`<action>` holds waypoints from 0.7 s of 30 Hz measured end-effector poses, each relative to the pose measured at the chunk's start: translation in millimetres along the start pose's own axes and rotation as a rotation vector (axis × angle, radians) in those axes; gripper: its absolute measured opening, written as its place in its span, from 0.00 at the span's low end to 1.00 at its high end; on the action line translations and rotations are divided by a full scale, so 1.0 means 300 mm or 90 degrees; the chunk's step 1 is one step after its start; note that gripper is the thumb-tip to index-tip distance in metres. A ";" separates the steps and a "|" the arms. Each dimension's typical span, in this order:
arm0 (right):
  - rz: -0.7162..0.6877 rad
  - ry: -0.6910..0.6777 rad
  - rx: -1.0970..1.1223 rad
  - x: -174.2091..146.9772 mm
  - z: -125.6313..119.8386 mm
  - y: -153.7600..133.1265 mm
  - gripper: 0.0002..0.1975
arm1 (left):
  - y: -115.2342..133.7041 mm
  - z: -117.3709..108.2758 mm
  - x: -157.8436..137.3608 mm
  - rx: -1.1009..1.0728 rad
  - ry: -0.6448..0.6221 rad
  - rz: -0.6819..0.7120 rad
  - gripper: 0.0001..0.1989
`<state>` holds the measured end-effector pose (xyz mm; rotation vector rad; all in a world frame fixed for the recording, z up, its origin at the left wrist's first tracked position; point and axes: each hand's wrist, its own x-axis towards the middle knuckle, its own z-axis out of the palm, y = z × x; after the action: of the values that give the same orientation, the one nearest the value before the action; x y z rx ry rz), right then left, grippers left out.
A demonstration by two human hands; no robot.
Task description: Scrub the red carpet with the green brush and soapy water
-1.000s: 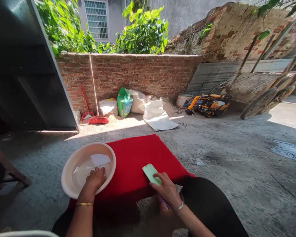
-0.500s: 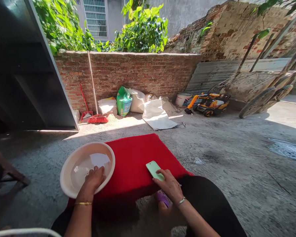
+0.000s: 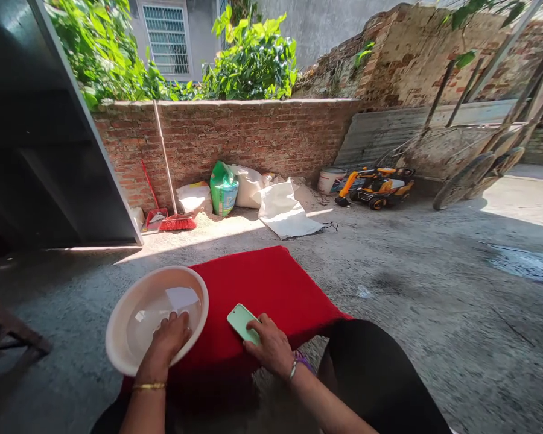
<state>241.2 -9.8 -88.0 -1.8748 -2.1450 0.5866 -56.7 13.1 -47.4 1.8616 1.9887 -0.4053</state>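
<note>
A mint-green phone [image 3: 243, 320] is gripped at its near right end by my right hand [image 3: 271, 346], thumb on top and fingers along the side. It is tilted, just over or on the red cloth [image 3: 257, 271]; which of the two I cannot tell. My left hand [image 3: 169, 337] reaches into a pale pink basin [image 3: 117, 343] of water, fingers curled down. A bit of something whitish shows beside those fingers, too small to name. The basin stands at the left of the cloth-covered surface.
Against the brick wall [image 3: 253, 135] lie a red broom [image 3: 177, 223], a green sack [image 3: 224, 190] and a white sheet [image 3: 285, 214]. Farther right are a bucket [image 3: 329, 181], a toy excavator [image 3: 382, 190] and a wheeled cart [image 3: 466, 178]. A dark metal panel [image 3: 49, 150] rises on the left.
My right hand has moved left with the phone, closer to the basin. My left hand stays in the basin. The whole view has shifted slightly.
</note>
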 end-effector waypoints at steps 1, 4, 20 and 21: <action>0.023 0.024 -0.011 0.006 -0.023 0.042 0.13 | 0.005 -0.004 -0.003 -0.002 -0.006 -0.002 0.24; 0.131 0.109 -0.044 0.021 -0.114 0.194 0.10 | 0.021 -0.020 -0.010 -0.008 -0.029 -0.006 0.26; 0.035 0.034 -0.029 0.090 -0.025 -0.008 0.14 | 0.013 -0.004 0.001 -0.007 -0.011 -0.006 0.24; 0.064 0.047 -0.037 0.096 -0.048 0.027 0.14 | 0.012 -0.002 0.003 -0.006 -0.009 -0.004 0.23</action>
<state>250.2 21.4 -81.2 -2.0122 -2.0531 0.4714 -53.1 14.4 -47.1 1.8423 1.9854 -0.4097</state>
